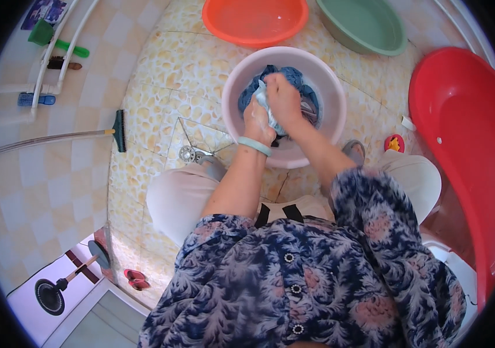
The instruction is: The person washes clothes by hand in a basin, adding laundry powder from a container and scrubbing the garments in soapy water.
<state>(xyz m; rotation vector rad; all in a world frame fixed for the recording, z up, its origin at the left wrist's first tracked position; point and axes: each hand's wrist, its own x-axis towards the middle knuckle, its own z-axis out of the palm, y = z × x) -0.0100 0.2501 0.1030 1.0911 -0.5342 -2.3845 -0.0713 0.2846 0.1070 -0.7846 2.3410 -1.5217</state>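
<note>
Both fists clenched together over a pink basin (pixel 329 124): left hand (pixel 257 120) and right hand (pixel 282 98) pressed against each other, each clamped on a bunched pale cloth (pixel 266 103). Pale green bangle (pixel 254 145) around the left wrist. Under and beyond the knuckles, a heap of wet blue laundry (pixel 301 87) inside the same basin. Just left of the left wrist, a floor drain (pixel 187 153) set in pebble-patterned tiles. Further left, a broom (pixel 118 131) leaning low. Beyond the basin, an orange basin (pixel 254 22) and a green basin (pixel 363 24) side by side. Far right of the right hand, a large red tub (pixel 462 133).
</note>
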